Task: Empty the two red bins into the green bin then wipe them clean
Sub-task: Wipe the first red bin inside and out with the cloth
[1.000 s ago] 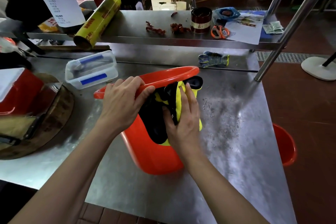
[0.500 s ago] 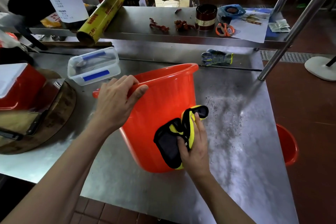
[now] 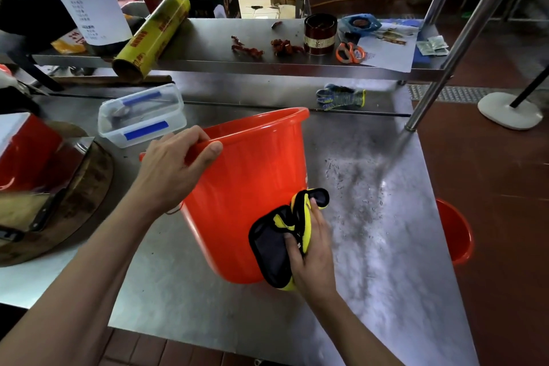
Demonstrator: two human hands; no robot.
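Note:
A red bin [image 3: 249, 187] stands tilted on the steel table [image 3: 371, 261], its mouth turned away from me. My left hand [image 3: 175, 166] grips its near rim, thumb curled over the edge. My right hand [image 3: 312, 249] holds a black and yellow cloth [image 3: 276, 241] against the bin's outer wall, low on the right side. A second red bin [image 3: 454, 232] sits on the floor past the table's right edge, partly hidden by the table. No green bin is in view.
A clear lidded box [image 3: 142, 114] lies behind the bin to the left. A round wooden block with a red box [image 3: 44, 175] fills the left side. A work glove [image 3: 341, 96] lies at the back. Shelves above carry a foil roll, a tin and scissors. A shelf post [image 3: 445, 68] stands at right.
The bin has swung from lying on its side to nearly upright. My right hand and the cloth left the bin's mouth and moved down onto its outer wall.

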